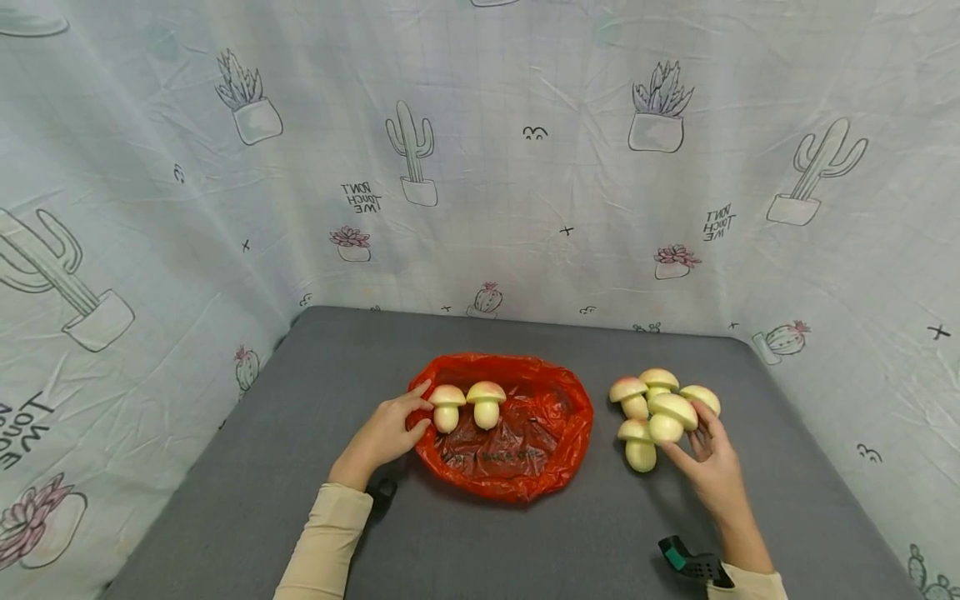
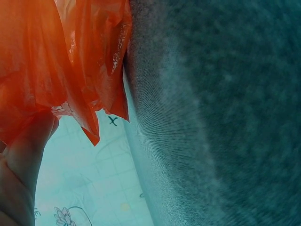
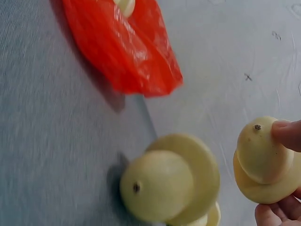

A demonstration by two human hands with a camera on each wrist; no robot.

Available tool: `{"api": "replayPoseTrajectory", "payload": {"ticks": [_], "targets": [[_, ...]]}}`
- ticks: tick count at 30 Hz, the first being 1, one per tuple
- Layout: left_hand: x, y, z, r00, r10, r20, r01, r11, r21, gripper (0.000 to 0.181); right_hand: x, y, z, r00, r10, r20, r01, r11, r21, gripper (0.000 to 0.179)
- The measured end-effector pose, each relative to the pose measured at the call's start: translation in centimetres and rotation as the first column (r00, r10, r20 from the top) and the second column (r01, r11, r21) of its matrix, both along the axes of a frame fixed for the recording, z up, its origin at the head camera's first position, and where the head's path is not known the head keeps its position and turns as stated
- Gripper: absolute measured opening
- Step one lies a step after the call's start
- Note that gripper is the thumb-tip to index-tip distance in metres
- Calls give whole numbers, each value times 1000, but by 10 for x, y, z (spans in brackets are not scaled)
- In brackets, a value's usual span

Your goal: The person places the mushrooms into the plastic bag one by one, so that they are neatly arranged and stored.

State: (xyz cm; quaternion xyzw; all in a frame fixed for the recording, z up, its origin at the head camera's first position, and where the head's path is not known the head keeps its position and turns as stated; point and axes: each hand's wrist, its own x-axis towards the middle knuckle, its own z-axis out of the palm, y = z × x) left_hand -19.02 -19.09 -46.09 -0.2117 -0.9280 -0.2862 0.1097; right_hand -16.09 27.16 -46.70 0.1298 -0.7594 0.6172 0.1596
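Note:
A red plastic bag [image 1: 517, 492] sits on the grey table with its mouth spread wide. Inside it, toward the left, lie two mushroom-shaped pieces, one of them a mushroom [image 1: 486, 404] with a pinkish cap and pale stem. At the bag's left rim my left hand [image 1: 386, 431] grips the plastic between thumb and fingers; the left wrist view shows the thumb [image 2: 28, 155] against the orange-red film. My right hand [image 1: 712, 471] pinches another mushroom [image 3: 263, 155], held at the pile on the right. Beside it are several more mushrooms [image 1: 641, 454], close together.
The grey table [image 1: 600, 542] runs back to a pale curtain [image 1: 525, 167] printed with potted cacti, which also hangs at both sides. A dark strap with a green part [image 1: 675, 554] is by the right wrist.

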Motion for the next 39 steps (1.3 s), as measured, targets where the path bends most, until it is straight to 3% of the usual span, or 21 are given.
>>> {"api": "replayPoseTrajectory", "payload": {"ticks": [9,20,29,39], "targets": [[0,0,-1,1000,3,2,-3,1000,4,23,-10,-21,6,997,80,5,-80,997,22,80],[0,0,-1,1000,5,16,-5,1000,4,25,-26,-57,10,976,217,-39,-217,976,-19,76],[-1,0,1,1000,-13,-11,13,1000,7,24,-41,-83,11,961,277,4,-277,959,59,75],[0,0,0,1000,-1,15,1,1000,12,23,-52,-109,12,953,294,74,-301,944,135,76]]}}
